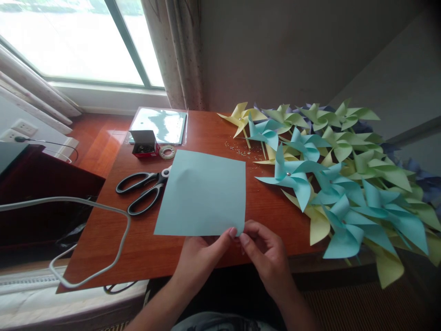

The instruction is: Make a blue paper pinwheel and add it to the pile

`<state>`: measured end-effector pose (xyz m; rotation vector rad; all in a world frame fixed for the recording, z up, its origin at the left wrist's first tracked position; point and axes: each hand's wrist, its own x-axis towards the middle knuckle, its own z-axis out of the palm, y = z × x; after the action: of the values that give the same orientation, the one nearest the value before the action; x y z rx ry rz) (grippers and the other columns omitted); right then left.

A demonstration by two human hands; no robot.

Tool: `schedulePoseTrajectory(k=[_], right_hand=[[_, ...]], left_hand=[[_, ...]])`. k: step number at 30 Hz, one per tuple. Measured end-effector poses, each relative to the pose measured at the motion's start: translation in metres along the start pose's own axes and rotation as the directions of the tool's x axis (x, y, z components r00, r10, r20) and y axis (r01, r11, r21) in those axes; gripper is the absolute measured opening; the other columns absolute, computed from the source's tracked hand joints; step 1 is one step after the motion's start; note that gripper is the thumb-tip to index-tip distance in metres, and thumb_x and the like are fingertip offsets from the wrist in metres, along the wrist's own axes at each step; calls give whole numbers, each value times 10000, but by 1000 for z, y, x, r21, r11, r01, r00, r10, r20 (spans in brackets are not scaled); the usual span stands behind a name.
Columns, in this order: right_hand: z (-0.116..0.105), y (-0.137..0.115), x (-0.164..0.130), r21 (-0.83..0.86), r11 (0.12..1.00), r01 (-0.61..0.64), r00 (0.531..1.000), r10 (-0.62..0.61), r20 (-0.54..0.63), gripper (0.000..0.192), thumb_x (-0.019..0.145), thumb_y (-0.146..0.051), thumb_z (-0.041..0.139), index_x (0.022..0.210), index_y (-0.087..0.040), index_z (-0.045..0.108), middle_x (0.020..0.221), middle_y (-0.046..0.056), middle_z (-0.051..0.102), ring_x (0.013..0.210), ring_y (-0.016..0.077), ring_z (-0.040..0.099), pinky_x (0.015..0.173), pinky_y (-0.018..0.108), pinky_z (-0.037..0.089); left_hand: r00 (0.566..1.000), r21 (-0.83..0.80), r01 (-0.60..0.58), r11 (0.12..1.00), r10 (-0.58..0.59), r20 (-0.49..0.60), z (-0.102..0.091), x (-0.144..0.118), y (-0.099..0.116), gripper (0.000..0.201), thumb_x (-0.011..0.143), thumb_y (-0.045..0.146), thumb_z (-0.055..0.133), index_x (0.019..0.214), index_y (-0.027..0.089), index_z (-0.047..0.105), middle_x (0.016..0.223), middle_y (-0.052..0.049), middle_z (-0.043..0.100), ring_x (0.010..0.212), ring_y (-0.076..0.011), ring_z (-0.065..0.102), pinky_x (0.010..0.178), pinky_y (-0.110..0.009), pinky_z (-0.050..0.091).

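Note:
A square sheet of light blue paper lies flat on the reddish wooden table. My left hand and my right hand meet at the sheet's near right corner, thumb and fingertips pinching it. To the right is a heap of finished paper pinwheels in blue, yellow and green, with purple ones at the back. Black-handled scissors lie just left of the sheet, their blades under its edge.
A small red box, a roll of tape and a clear folder of paper sit at the table's far side. Small pins are scattered near the pinwheels. A white cable loops over the left edge. Window and curtain behind.

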<state>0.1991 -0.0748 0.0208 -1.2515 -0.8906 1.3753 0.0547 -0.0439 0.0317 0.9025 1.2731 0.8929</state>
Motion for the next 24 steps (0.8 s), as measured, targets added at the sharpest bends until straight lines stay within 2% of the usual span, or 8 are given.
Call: schedulePoseTrajectory(k=[5, 10, 14, 24], right_hand=[[1, -1, -1, 9, 1000, -8, 1000, 8, -11, 153, 898, -327, 694, 817, -197, 700, 780, 5, 613, 682, 134, 540, 690, 253, 492], [0, -2, -2, 43, 999, -10, 1000, 9, 6, 149, 907, -342, 683, 850, -207, 714, 794, 0, 611, 676, 124, 530, 656, 239, 463], [0, -1, -2, 27, 1000, -10, 1000, 10, 6, 138, 901, -332, 690, 851, -206, 714, 804, 1, 609, 671, 124, 509, 686, 254, 467], [0, 0, -1, -43, 999, 19, 1000, -19, 8, 134, 921, -305, 651, 837, -204, 677, 781, -9, 595, 684, 130, 513, 628, 244, 412]], left_hand=[[999, 36, -10, 999, 11, -31, 3, 0, 5, 170, 785, 332, 758, 810, 165, 740, 849, -33, 794, 825, -207, 707, 806, -282, 530], [999, 43, -6, 999, 8, -48, 2, 1, 5, 176, 778, 337, 754, 782, 162, 733, 814, -34, 786, 795, -206, 702, 782, -281, 532], [999, 38, 1, 999, 1, -52, 1, 2, 4, 184, 770, 344, 756, 769, 162, 728, 803, -35, 782, 778, -204, 696, 765, -280, 529], [999, 62, -15, 998, 18, -36, 1, 0, 0, 179, 785, 344, 751, 763, 168, 730, 819, -36, 789, 802, -207, 706, 789, -285, 532]])
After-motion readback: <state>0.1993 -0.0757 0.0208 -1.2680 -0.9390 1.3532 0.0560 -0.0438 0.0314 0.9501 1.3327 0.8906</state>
